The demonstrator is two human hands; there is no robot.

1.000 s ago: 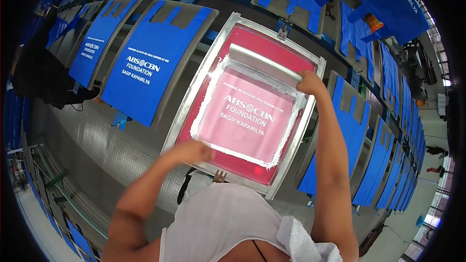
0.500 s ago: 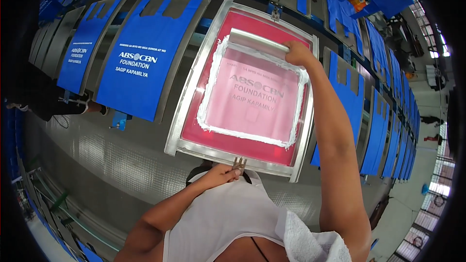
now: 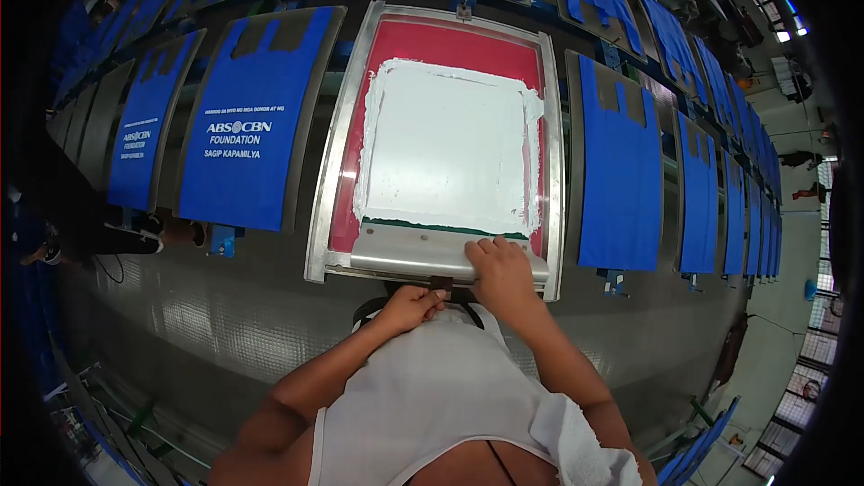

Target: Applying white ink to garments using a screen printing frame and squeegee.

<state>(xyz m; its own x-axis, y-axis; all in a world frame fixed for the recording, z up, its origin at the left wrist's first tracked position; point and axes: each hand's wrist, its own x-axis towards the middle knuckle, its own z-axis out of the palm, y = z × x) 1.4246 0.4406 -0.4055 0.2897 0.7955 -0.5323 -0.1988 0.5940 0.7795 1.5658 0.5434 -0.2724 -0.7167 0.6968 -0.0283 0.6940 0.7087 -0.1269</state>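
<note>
A metal-framed printing screen with a red border lies in front of me. White ink covers the middle of its mesh. Across the near end of the screen rests a wide metal squeegee, its dark green blade edge against the ink. My right hand is closed over the squeegee toward its right end. Close to my body, my left hand is closed around a small metal bracket at the frame's near edge. Whatever lies beneath the screen is hidden by the ink.
To the left, a blue bag with white print lies flat on a board. Plain blue bags lie on boards to the right, with more along the far row. Another person's dark-clothed leg shows at far left.
My right hand has brought the squeegee from the screen's far end to its near end. White ink now covers the mesh where lettering showed through. My left hand stays at the near edge.
</note>
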